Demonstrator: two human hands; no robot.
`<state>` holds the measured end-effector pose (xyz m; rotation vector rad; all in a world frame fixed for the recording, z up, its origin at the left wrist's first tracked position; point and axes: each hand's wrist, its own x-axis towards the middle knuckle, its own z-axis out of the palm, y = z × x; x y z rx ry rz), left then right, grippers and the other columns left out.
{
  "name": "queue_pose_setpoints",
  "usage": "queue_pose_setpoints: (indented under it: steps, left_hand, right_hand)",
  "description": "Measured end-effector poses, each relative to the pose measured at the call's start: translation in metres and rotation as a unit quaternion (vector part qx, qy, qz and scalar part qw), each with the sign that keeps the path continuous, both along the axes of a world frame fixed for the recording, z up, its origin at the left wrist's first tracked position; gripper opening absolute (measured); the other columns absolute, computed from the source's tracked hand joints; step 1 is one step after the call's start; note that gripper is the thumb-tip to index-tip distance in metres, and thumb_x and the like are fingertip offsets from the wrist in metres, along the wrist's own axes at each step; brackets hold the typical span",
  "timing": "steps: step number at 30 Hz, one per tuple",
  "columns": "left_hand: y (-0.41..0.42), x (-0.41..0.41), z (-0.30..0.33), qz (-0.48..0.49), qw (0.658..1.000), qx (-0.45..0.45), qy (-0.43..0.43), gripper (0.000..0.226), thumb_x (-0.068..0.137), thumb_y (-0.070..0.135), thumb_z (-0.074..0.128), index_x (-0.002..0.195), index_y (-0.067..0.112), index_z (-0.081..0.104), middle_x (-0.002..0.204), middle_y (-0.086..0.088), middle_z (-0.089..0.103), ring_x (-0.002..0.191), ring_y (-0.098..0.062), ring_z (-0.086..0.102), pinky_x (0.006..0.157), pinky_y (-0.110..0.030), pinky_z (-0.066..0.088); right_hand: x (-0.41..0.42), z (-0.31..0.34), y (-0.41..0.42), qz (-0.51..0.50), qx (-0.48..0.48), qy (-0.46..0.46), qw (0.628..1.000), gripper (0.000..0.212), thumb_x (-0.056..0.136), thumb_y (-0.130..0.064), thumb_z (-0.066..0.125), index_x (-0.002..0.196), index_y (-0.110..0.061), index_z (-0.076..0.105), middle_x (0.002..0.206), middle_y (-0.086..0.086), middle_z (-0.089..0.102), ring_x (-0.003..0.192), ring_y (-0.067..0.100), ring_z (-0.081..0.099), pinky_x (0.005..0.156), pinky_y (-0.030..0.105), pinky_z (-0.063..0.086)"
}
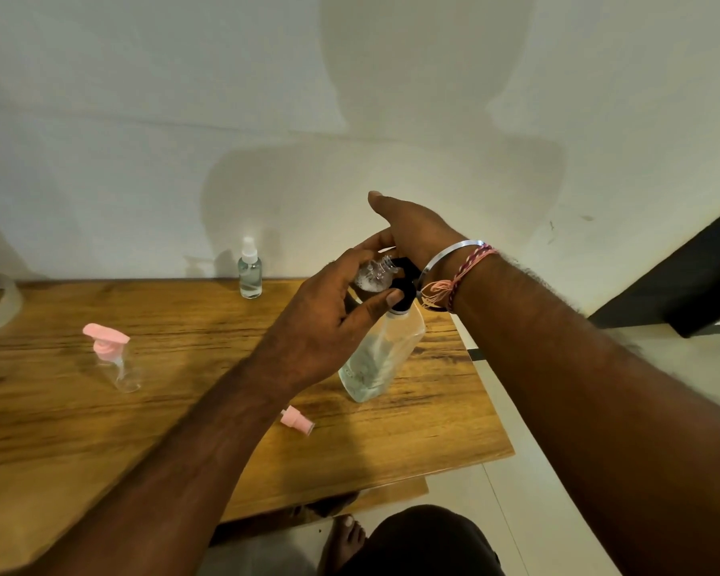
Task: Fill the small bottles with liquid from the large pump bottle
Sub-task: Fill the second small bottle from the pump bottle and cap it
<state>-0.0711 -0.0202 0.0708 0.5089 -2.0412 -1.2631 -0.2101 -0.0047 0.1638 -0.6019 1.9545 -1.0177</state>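
My left hand (325, 322): grips small bottle (373, 276) at black pump (404, 284). My right hand (412, 230): flat on pump, grip unclear. Large bottle (381, 355): on table (100, 430).

A wooden desk (184, 409) is set against a pale wall. On it are stood a clear spray bottle (250, 271) at the back, a pink-pump bottle (115, 359) at the left, and the large pump bottle (381, 355); a pink spray cap (297, 421) is laid near the front.
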Motion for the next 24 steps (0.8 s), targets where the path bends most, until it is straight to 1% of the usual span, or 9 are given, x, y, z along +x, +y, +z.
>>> queue_pose_setpoints:
  steps: [4,5,9,12,15,16,19,22,24]
  left_hand:
    - [0.000,-0.002,-0.003,-0.002,1.000,0.007,0.000,0.046,0.100,0.043,0.064,0.142,0.027,0.054,0.111,0.025,0.066,0.098,0.008,0.063,0.072,-0.007,0.047]
    - [-0.001,-0.003,-0.003,-0.002,1.000,0.009,-0.001,0.046,0.100,0.044,0.064,0.142,0.027,0.055,0.111,0.024,0.066,0.098,0.007,0.064,0.072,-0.007,0.047]
    - [-0.002,-0.003,-0.006,0.002,1.000,0.004,-0.009,0.043,0.099,0.045,0.065,0.139,0.033,0.054,0.107,0.024,0.067,0.094,0.004,0.064,0.069,-0.008,0.047]
    - [-0.003,-0.004,-0.009,0.006,1.000,0.000,-0.016,0.042,0.100,0.045,0.065,0.139,0.037,0.052,0.109,0.024,0.067,0.097,0.002,0.065,0.071,-0.009,0.049]
    - [-0.003,-0.004,-0.010,0.007,1.000,0.003,-0.018,0.048,0.100,0.044,0.065,0.145,0.030,0.053,0.113,0.023,0.067,0.101,0.000,0.065,0.074,-0.011,0.051]
    - [-0.003,-0.004,-0.010,0.005,1.000,0.004,-0.018,0.049,0.100,0.044,0.065,0.146,0.029,0.052,0.114,0.024,0.067,0.102,0.000,0.065,0.075,-0.012,0.052]
    - [-0.002,-0.003,-0.007,-0.003,1.000,0.006,-0.015,0.051,0.101,0.044,0.065,0.148,0.032,0.050,0.118,0.026,0.066,0.105,0.002,0.065,0.078,-0.014,0.054]
    - [-0.002,-0.003,-0.003,-0.006,1.000,0.010,-0.003,0.055,0.101,0.044,0.064,0.152,0.037,0.045,0.127,0.022,0.067,0.112,0.002,0.065,0.084,-0.017,0.056]
    - [-0.001,-0.002,-0.001,-0.011,1.000,0.014,0.002,0.056,0.101,0.045,0.064,0.153,0.039,0.043,0.130,0.020,0.067,0.115,0.000,0.065,0.088,-0.021,0.057]
  right_hand:
    - [0.000,-0.003,0.002,-0.016,-0.014,0.017,1.000,0.047,0.100,-0.058,0.049,0.098,-0.013,0.061,0.102,0.015,0.075,0.097,0.036,0.071,0.090,0.049,0.058]
    - [0.000,-0.004,0.002,-0.016,-0.015,0.020,1.000,0.046,0.100,-0.058,0.049,0.099,-0.013,0.059,0.104,0.015,0.074,0.096,0.036,0.071,0.091,0.049,0.058]
    - [0.000,-0.010,0.000,-0.015,-0.025,0.022,0.999,0.041,0.099,-0.059,0.048,0.116,-0.021,0.052,0.104,0.016,0.073,0.098,0.037,0.070,0.096,0.051,0.056]
    - [-0.001,-0.013,-0.001,-0.015,-0.030,0.037,0.999,0.040,0.099,-0.060,0.048,0.108,-0.021,0.053,0.096,0.014,0.074,0.092,0.034,0.071,0.095,0.050,0.056]
    - [-0.002,-0.017,-0.002,-0.011,-0.032,0.070,0.997,0.055,0.096,-0.066,0.046,0.096,-0.015,0.067,0.090,0.012,0.076,0.087,0.034,0.072,0.094,0.050,0.057]
    - [-0.003,-0.018,-0.002,-0.009,-0.034,0.072,0.997,0.058,0.095,-0.066,0.046,0.099,-0.014,0.070,0.088,0.011,0.076,0.087,0.033,0.073,0.093,0.049,0.057]
    - [-0.004,-0.013,-0.002,-0.020,-0.030,0.021,0.999,0.063,0.097,-0.063,0.047,0.129,-0.011,0.064,0.076,0.010,0.077,0.082,0.034,0.073,0.080,0.043,0.061]
    - [-0.007,-0.004,-0.002,-0.012,-0.024,-0.013,1.000,0.065,0.098,-0.063,0.046,0.122,-0.007,0.066,0.087,0.015,0.078,0.087,0.038,0.074,0.083,0.050,0.061]
    - [-0.007,0.002,-0.002,-0.007,-0.004,-0.029,1.000,0.067,0.098,-0.065,0.044,0.125,-0.007,0.064,0.087,0.016,0.078,0.080,0.035,0.072,0.075,0.046,0.061]
